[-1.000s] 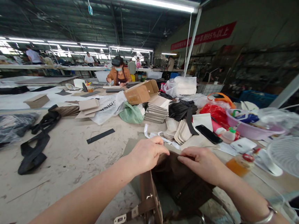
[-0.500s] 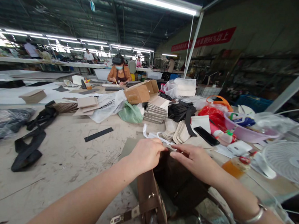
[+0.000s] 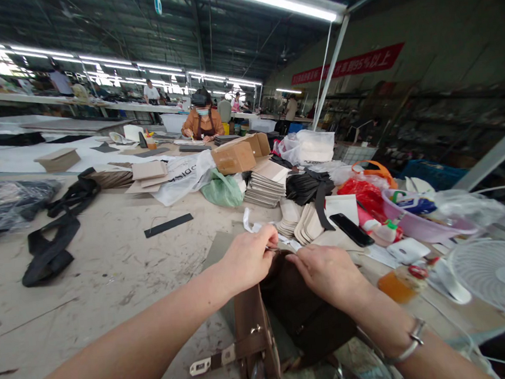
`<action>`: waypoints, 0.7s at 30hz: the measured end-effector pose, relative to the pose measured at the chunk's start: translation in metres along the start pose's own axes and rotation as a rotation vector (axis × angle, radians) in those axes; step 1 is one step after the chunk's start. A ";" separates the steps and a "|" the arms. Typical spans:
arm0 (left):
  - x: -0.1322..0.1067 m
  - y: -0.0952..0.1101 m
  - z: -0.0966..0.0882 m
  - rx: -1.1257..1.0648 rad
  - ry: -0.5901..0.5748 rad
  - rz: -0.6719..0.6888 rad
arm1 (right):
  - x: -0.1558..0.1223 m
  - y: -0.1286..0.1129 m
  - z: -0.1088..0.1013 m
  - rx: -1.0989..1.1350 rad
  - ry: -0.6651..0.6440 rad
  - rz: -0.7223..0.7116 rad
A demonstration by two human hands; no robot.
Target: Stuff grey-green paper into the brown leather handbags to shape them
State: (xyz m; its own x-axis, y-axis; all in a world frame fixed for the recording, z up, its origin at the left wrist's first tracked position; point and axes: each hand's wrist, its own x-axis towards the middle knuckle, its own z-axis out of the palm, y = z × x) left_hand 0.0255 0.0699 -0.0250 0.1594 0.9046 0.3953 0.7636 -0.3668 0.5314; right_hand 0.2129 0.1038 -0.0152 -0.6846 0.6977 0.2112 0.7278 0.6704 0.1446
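Observation:
A dark brown handbag (image 3: 307,314) stands in front of me with its dark inside showing. My left hand (image 3: 252,257) pinches the bag's far upper edge, thumb and fingers pressed together. On the right part of that same edge, my right hand (image 3: 328,268) is closed with its fingertips over the rim. A strap with a metal clasp (image 3: 200,366) sticks out to the left from the bag's brown side panel (image 3: 248,319). Part of the edge is hidden behind my fingers.
A black strip (image 3: 168,225) and black straps (image 3: 52,248) lie to the left. Beyond the bag are stacked beige pieces (image 3: 266,185), a phone (image 3: 351,230) and a cardboard box (image 3: 234,157). A bottle (image 3: 397,285) and white fan (image 3: 503,276) stand right. A co-worker (image 3: 202,123) sits opposite.
My right hand has turned and closed its fingers onto the bag's edge. The left hand keeps its pinch there. The whole view has shifted slightly.

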 end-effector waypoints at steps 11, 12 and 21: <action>0.001 0.000 0.002 0.045 0.001 -0.029 | -0.005 0.027 -0.010 1.055 -0.133 0.360; 0.001 0.000 0.002 0.041 0.000 -0.030 | -0.004 0.024 -0.012 1.010 -0.126 0.317; 0.000 -0.002 -0.001 0.007 -0.007 -0.002 | 0.009 -0.005 -0.004 0.170 -0.026 0.000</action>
State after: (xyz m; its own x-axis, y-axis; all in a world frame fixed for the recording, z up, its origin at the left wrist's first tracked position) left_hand 0.0233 0.0704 -0.0259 0.1621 0.9069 0.3889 0.7683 -0.3633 0.5271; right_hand 0.2031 0.1055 -0.0106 -0.6873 0.7023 0.1857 0.7117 0.7021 -0.0209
